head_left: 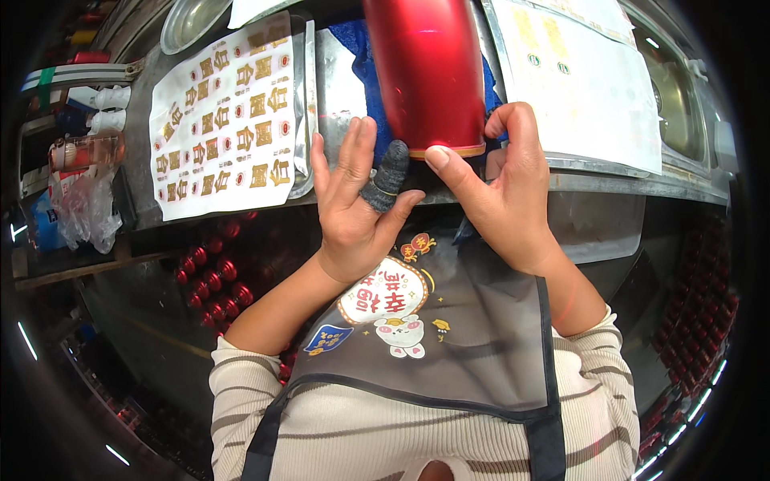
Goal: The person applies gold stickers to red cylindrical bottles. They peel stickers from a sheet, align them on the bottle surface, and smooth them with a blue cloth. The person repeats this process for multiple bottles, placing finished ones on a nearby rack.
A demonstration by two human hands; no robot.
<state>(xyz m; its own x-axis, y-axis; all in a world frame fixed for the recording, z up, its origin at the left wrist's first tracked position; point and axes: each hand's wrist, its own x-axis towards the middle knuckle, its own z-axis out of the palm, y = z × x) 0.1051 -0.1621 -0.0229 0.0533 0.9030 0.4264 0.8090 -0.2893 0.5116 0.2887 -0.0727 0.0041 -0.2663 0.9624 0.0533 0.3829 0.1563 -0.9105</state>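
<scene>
Closest to me, along the bottom of the frame, my striped sleeves (245,393) flank a dark see-through apron (473,345) with a cartoon rabbit on it. Beyond that, around the middle of the frame, come my hands. My left hand (349,212) is spread open with nothing in it, fingers toward the top of the frame; a dark grey wrap (391,168) covers its index finger (a thin band circles it near the base). My right hand (513,200) is the nearer one to the glossy red vessel (429,72): its thumb tip is at the gold-coloured rim (459,151), and its index finger bends in by the right wall. Whether those fingers truly grip or only rest there, I cannot tell.

The vessel lies straight beyond my fingers, in the upper centre, its long axis running up the frame, the far end leaning slightly left and cut off by the top edge. To my judgement everything hangs on this: the rimmed end faces me, with my right hand at its right corner and the wrapped finger just beside its left one.

A blue cloth (374,108) shows on both sides of the vessel, on the metal desk (144,176). A sheet of gold-and-red labels (228,132) lies at upper left, a white sheet (597,112) at upper right.
</scene>
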